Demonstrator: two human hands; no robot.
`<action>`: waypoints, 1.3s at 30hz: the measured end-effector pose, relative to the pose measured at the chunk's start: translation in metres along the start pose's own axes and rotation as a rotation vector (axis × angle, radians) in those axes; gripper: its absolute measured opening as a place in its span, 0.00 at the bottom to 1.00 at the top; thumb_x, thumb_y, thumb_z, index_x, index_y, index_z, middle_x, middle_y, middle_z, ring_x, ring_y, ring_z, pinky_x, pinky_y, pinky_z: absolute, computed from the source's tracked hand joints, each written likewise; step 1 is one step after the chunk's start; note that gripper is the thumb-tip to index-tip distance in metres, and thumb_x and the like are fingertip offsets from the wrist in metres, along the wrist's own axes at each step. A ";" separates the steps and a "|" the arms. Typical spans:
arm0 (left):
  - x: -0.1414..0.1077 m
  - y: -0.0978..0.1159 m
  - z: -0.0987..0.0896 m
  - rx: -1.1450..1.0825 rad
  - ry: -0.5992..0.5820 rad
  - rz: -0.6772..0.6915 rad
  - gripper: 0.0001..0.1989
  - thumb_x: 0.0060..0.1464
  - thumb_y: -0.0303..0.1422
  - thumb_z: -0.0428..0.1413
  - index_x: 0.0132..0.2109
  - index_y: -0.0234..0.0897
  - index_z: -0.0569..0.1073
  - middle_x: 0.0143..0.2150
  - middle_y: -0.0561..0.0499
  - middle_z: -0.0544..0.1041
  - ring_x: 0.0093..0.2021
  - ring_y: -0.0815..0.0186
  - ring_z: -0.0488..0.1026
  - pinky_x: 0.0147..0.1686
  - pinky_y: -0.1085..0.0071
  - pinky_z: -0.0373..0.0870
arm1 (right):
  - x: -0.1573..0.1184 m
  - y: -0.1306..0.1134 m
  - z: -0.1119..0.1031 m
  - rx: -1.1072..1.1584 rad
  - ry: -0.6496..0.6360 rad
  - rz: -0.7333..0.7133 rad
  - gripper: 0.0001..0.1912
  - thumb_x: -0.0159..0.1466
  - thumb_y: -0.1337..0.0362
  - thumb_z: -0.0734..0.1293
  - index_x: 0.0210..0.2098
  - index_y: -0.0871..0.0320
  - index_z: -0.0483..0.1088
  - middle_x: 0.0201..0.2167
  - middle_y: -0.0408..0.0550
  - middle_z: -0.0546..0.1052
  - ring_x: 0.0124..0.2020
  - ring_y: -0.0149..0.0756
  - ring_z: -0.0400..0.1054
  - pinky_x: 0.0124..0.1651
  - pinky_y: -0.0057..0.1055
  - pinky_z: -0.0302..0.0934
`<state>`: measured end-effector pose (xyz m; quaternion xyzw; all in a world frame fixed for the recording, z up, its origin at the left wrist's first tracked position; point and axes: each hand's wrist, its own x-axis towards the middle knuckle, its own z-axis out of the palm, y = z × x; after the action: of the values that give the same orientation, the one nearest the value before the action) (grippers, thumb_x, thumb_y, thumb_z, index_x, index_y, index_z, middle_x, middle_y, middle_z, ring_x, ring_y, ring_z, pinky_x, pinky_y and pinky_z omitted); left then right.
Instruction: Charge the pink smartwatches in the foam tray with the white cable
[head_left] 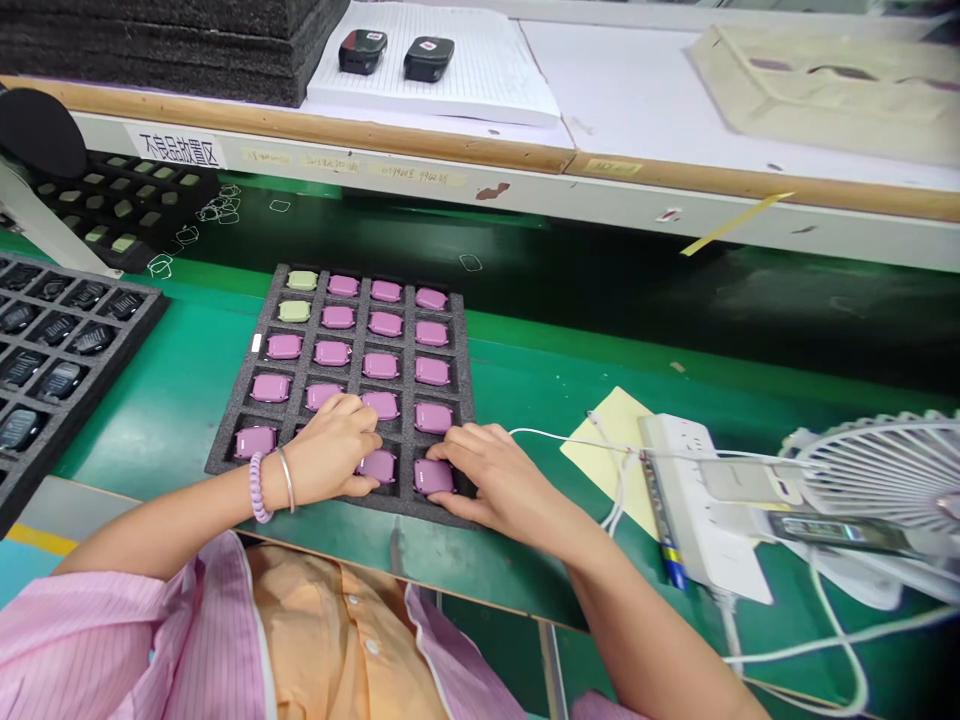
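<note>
A black foam tray [259, 320] lies on the green bench in front of me, its pockets filled with several purple square parts [380, 365] and two pale green ones [301, 281] at the far left. My left hand [330, 450] rests on the tray's near row, fingers curled over a purple part [377, 465]. Beside it, my right hand [487, 475] has its fingertips on the purple part [433, 477] in the near right pocket. Neither part is lifted out of its pocket.
Another black tray [45, 350] with dark parts sits at the left. A white power strip [690, 500], cables, a phone and a white fan [885, 470] crowd the right. A yellow paper [607, 445] lies near the strip. A raised shelf [450, 150] holds two black devices.
</note>
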<state>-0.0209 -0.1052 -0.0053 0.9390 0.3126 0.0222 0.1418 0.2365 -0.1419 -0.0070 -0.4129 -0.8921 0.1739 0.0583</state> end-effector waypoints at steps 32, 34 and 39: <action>-0.084 -0.008 -0.021 0.137 0.304 -0.290 0.13 0.56 0.37 0.65 0.47 0.38 0.76 0.44 0.47 0.73 0.48 0.55 0.68 0.64 0.36 0.51 | -0.006 -0.017 -0.003 -0.003 0.220 0.016 0.09 0.74 0.62 0.64 0.51 0.58 0.69 0.43 0.53 0.76 0.44 0.47 0.71 0.46 0.41 0.59; -0.105 -0.020 -0.024 0.155 0.268 -0.420 0.13 0.54 0.35 0.66 0.46 0.37 0.77 0.44 0.45 0.73 0.48 0.52 0.68 0.62 0.36 0.56 | 0.008 -0.034 0.002 0.006 0.292 -0.006 0.07 0.75 0.63 0.63 0.49 0.58 0.70 0.43 0.53 0.75 0.44 0.46 0.71 0.48 0.42 0.58; -0.113 -0.042 -0.025 0.092 0.122 -0.504 0.17 0.53 0.37 0.67 0.49 0.38 0.78 0.46 0.44 0.73 0.50 0.51 0.67 0.62 0.40 0.59 | 0.071 -0.081 0.015 -0.067 0.175 -0.016 0.14 0.66 0.62 0.75 0.49 0.61 0.73 0.44 0.54 0.75 0.47 0.49 0.69 0.47 0.43 0.55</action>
<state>-0.1396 -0.1343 0.0121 0.8337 0.5455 0.0285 0.0809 0.1282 -0.1408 0.0052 -0.4211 -0.8922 0.1068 0.1237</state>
